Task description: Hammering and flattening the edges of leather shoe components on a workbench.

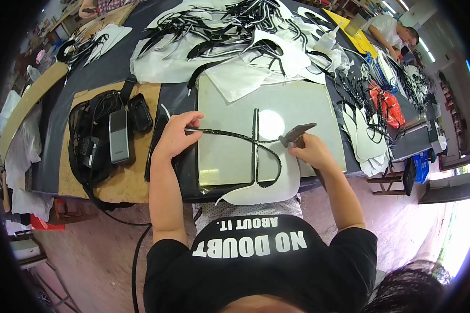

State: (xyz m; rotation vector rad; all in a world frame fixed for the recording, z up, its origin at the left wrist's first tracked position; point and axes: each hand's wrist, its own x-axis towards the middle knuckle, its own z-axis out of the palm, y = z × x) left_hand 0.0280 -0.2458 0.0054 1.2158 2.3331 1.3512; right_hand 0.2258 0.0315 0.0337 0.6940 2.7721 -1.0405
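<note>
My left hand [178,133] pinches the end of a narrow black strip [222,132] between thumb and fingers, left of centre. The strip runs right and curves down along the edge of a white curved sheet piece [266,194], whose lower part hangs over the table's front edge. My right hand [314,151] is closed around a hammer [297,134]; its dark head lies close to the strip's bend. Another straight black strip [255,143] crosses under or over the first one; I cannot tell which. Both hands are above a flat grey board [222,161].
A big heap of white pieces with black strips [240,36] covers the table's far side. On the left, a brown cardboard sheet [115,190] carries a power bank [119,136], cables and a black case. White cut pieces [365,135] and a red bag [386,104] lie right. A co-worker [389,34] sits far right.
</note>
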